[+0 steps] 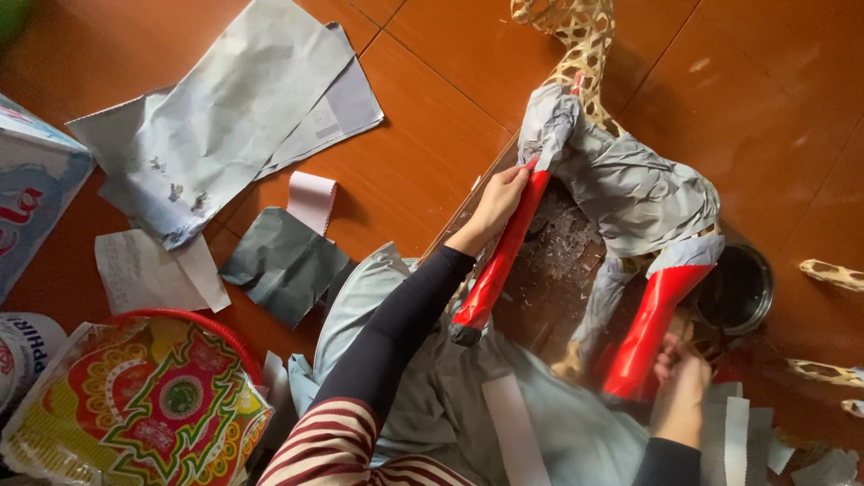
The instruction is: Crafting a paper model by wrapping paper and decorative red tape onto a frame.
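Paper-covered bamboo figure (pixel 630 193) is steadied over the lap: one red leg (pixel 499 256) is clasped by the left hand (pixel 498 205), the other red leg (pixel 650 328) is pinched by the right hand (pixel 681 382) so its wrap stays smooth.

Crumpled paper sheets (pixel 225 117), colourful lantern (pixel 144 405), tin (pixel 740 288).

At nine o'clock, cut by the left edge, lies a flat box (pixel 31 193), pale blue with red print. At seven o'clock sits a clear wrapped packet (pixel 139 405), patterned red, yellow and green.
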